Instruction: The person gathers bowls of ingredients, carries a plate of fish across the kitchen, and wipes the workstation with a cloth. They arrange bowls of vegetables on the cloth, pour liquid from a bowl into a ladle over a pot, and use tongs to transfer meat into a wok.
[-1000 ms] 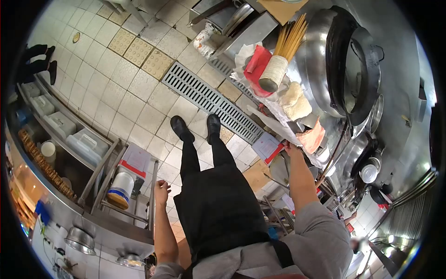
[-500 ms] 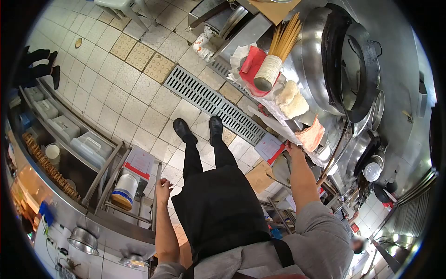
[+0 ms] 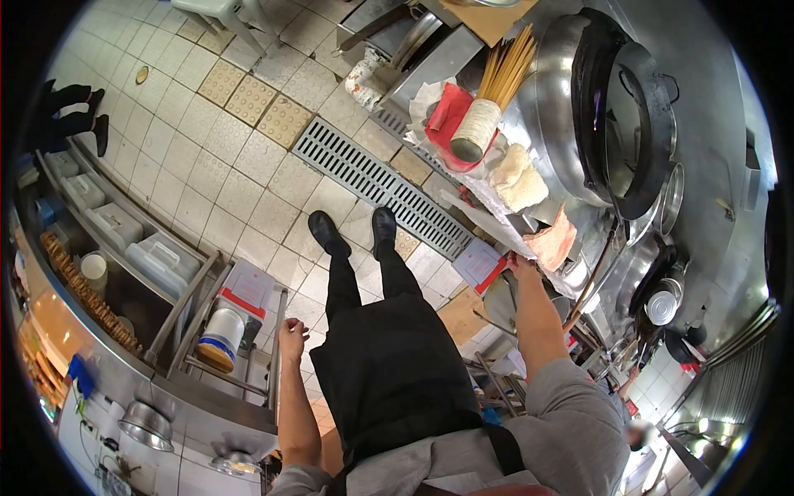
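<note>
My left hand (image 3: 292,337) hangs at my side near a metal rack, its fingers loosely curled; whether anything is between them is too small to tell. At the edge of the steel counter is my right hand (image 3: 521,266), just below a pinkish cloth (image 3: 552,240); its fingers are partly hidden and their hold cannot be made out. Beyond that cloth lies a cream towel (image 3: 518,178). Farther along, a string-wrapped can (image 3: 477,131) holding wooden sticks (image 3: 506,66) rests tilted in the view on a red cloth (image 3: 451,107).
A big wok (image 3: 624,116) sits on the stove at the right. White-lidded containers (image 3: 161,263) line the left counter. A floor grate (image 3: 380,186) runs ahead of my feet. Another person's legs (image 3: 78,116) show at far left, and another person is at lower right.
</note>
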`<action>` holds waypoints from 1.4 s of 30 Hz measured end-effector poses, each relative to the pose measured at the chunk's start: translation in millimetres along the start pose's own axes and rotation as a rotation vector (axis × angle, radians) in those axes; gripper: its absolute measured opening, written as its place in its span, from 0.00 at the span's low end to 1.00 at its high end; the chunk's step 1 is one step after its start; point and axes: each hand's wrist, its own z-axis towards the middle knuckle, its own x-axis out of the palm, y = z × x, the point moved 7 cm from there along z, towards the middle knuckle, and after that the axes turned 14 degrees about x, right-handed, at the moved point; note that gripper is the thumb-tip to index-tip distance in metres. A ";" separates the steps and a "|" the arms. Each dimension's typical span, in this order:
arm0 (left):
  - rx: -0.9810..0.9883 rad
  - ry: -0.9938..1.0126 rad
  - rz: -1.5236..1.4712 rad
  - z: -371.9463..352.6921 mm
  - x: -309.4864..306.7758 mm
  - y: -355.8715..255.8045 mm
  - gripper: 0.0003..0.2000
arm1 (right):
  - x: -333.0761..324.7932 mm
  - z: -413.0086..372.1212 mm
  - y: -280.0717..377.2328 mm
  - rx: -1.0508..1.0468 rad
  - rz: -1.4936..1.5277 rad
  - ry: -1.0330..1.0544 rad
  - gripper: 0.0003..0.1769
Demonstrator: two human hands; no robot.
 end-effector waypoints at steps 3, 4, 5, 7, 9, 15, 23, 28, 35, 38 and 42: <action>-0.005 -0.005 -0.002 0.3 1.8 -1.4 0.13 | -3.7 5.7 -4.6 0.036 0.064 -0.024 0.06; -0.009 -0.006 -0.002 0.3 2.3 -2.3 0.13 | -4.2 5.7 -4.5 0.031 0.060 -0.013 0.06; -0.008 -0.006 0.000 0.4 2.7 -2.7 0.13 | -4.9 5.0 -4.1 0.026 0.055 -0.001 0.05; -0.005 -0.005 0.003 1.0 3.9 -3.9 0.14 | -4.4 4.9 -3.5 0.025 0.037 0.011 0.05; -0.007 -0.006 -0.006 0.7 5.2 -7.0 0.14 | -4.8 12.3 -4.5 0.033 0.011 0.014 0.04; 0.067 -0.021 0.122 2.4 5.5 -10.2 0.13 | 3.4 9.9 -7.3 -0.001 0.115 0.026 0.05; 0.724 0.312 0.375 -56.4 152.4 -250.6 0.13 | -19.4 -78.1 -93.1 -0.055 -0.496 -0.180 0.15; 1.392 0.569 0.470 -182.8 328.7 -442.6 0.11 | -85.6 -147.1 -197.8 -0.333 -0.723 -0.253 0.14; 2.082 0.685 0.676 -328.3 536.8 -547.0 0.16 | -221.4 -188.8 -162.8 -0.424 -0.275 -0.780 0.13; 2.150 0.664 0.946 -325.5 581.3 -530.4 0.20 | -226.4 -152.1 -144.7 -0.402 -0.467 -0.674 0.14; 2.164 0.609 1.102 -322.4 587.9 -520.2 0.23 | -222.8 -17.1 -207.8 -0.259 -0.947 -0.666 0.21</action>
